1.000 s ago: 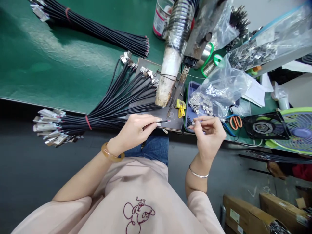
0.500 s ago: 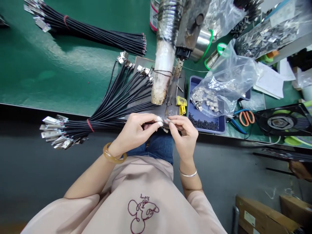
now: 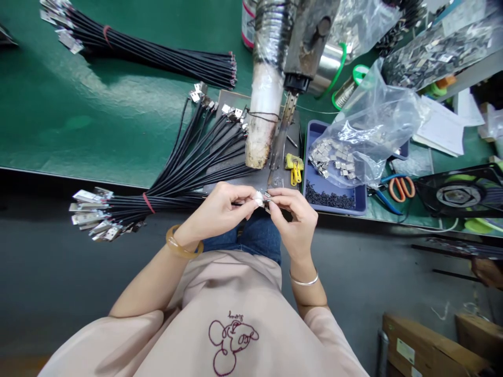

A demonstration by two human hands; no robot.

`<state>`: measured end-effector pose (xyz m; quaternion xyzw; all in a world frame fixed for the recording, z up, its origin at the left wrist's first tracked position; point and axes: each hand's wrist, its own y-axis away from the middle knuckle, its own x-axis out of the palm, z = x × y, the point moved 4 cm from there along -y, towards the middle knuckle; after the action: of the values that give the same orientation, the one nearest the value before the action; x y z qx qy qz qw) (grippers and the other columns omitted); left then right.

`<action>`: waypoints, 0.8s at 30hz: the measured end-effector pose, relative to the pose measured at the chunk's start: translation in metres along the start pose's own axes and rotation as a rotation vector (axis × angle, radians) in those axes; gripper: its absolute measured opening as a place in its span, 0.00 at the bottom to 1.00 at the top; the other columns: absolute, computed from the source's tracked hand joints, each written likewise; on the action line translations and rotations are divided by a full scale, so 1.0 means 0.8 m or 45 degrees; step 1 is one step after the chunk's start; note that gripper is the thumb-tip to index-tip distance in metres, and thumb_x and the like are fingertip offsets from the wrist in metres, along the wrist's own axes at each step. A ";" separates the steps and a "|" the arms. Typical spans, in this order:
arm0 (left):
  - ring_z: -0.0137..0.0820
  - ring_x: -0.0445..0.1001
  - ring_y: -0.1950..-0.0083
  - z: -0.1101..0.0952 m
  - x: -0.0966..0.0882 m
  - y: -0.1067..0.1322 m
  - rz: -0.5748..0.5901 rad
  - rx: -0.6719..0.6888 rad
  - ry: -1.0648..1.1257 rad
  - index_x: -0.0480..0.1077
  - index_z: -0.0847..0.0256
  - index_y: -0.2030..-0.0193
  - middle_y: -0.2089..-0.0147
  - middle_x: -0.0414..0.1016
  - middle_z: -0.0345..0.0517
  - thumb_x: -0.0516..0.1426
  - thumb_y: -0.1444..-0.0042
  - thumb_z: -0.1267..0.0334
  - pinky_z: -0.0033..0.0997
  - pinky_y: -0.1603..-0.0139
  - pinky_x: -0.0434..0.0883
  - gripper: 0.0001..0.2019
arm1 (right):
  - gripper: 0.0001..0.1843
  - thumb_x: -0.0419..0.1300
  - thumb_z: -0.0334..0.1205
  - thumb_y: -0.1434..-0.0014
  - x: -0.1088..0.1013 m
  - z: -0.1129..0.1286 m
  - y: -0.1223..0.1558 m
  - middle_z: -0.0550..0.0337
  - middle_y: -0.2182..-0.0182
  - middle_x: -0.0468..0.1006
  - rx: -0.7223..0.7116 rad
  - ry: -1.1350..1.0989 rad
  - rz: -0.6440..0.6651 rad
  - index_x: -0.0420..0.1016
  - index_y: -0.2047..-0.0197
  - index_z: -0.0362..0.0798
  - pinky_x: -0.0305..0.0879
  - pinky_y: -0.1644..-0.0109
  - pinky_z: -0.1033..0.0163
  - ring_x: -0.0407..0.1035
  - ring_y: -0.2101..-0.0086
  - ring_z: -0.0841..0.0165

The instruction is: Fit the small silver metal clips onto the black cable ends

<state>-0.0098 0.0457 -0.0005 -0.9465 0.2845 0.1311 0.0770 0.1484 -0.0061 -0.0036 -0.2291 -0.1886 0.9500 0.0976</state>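
My left hand (image 3: 222, 212) pinches the end of a black cable at the bench's front edge, most of that cable hidden by the fingers. The thumb and fingers of my right hand (image 3: 295, 213) are closed on a small metal connector piece (image 3: 267, 197), right against my left fingertips. Whether the connector and cable are joined I cannot tell. Left of my hands, a bundle of black cables (image 3: 176, 201) with metal plugs (image 3: 94, 209) is tied by a red band (image 3: 148, 202). More cables fan out behind it over a grey plate (image 3: 228, 98).
A wrapped white tube (image 3: 262, 99) and a soldering iron (image 3: 288, 104) hang above my hands. The purple tray (image 3: 359, 207) at right holds metal shells, black bits and a plastic bag (image 3: 373, 125). Beyond lie orange-and-blue pliers (image 3: 398, 188) and a fan (image 3: 456, 196). Another cable bundle (image 3: 157, 55) lies behind.
My fingertips have shifted slightly, and the metal connector piece now shows more between them, tilted differently. The surroundings sit a little differently in view; nothing else has visibly moved.
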 end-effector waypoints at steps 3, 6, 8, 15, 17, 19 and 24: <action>0.22 0.61 0.78 0.001 0.000 0.001 0.017 -0.004 0.009 0.67 0.63 0.77 0.81 0.66 0.37 0.56 0.39 0.64 0.22 0.76 0.58 0.15 | 0.07 0.62 0.30 0.39 -0.001 0.005 0.001 0.58 0.59 0.84 -0.068 0.039 0.002 0.80 0.61 0.52 0.79 0.54 0.59 0.79 0.58 0.67; 0.22 0.61 0.78 0.000 -0.001 0.002 0.024 0.000 0.029 0.67 0.63 0.78 0.81 0.66 0.37 0.56 0.38 0.63 0.22 0.76 0.58 0.16 | 0.08 0.62 0.30 0.39 -0.001 0.007 0.001 0.58 0.59 0.84 -0.087 0.070 0.006 0.80 0.61 0.52 0.79 0.53 0.57 0.79 0.58 0.66; 0.22 0.61 0.78 0.000 -0.002 0.003 0.024 0.016 0.031 0.68 0.63 0.77 0.81 0.66 0.37 0.56 0.38 0.63 0.22 0.76 0.58 0.16 | 0.07 0.62 0.31 0.39 -0.001 0.006 0.001 0.58 0.59 0.84 -0.065 0.044 0.021 0.80 0.61 0.52 0.79 0.54 0.57 0.79 0.58 0.66; 0.22 0.61 0.77 0.001 -0.002 0.006 0.034 0.086 0.022 0.75 0.65 0.68 0.80 0.66 0.35 0.57 0.38 0.64 0.21 0.76 0.57 0.10 | 0.10 0.63 0.27 0.40 -0.004 0.013 0.002 0.57 0.56 0.84 -0.206 0.138 0.046 0.79 0.59 0.51 0.78 0.49 0.57 0.79 0.56 0.67; 0.21 0.60 0.78 0.002 -0.002 0.006 0.046 0.070 0.047 0.73 0.65 0.71 0.80 0.65 0.35 0.56 0.37 0.64 0.22 0.77 0.56 0.11 | 0.10 0.63 0.27 0.40 -0.005 0.015 0.002 0.57 0.56 0.84 -0.237 0.153 0.061 0.79 0.58 0.51 0.77 0.49 0.58 0.79 0.55 0.67; 0.21 0.59 0.78 0.002 -0.002 0.006 0.054 0.053 0.062 0.71 0.65 0.72 0.81 0.65 0.35 0.56 0.37 0.64 0.22 0.77 0.55 0.13 | 0.10 0.62 0.27 0.40 -0.005 0.015 0.001 0.57 0.56 0.84 -0.227 0.141 0.076 0.80 0.58 0.51 0.77 0.49 0.58 0.79 0.56 0.67; 0.21 0.59 0.77 0.003 -0.002 0.006 0.053 0.064 0.063 0.71 0.66 0.71 0.80 0.64 0.35 0.56 0.37 0.64 0.21 0.77 0.56 0.12 | 0.10 0.62 0.27 0.40 -0.003 0.011 0.001 0.57 0.57 0.84 -0.179 0.091 0.070 0.80 0.59 0.51 0.78 0.51 0.58 0.79 0.57 0.67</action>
<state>-0.0144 0.0429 -0.0029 -0.9411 0.3092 0.1019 0.0908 0.1465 -0.0102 0.0043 -0.2741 -0.2449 0.9280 0.0617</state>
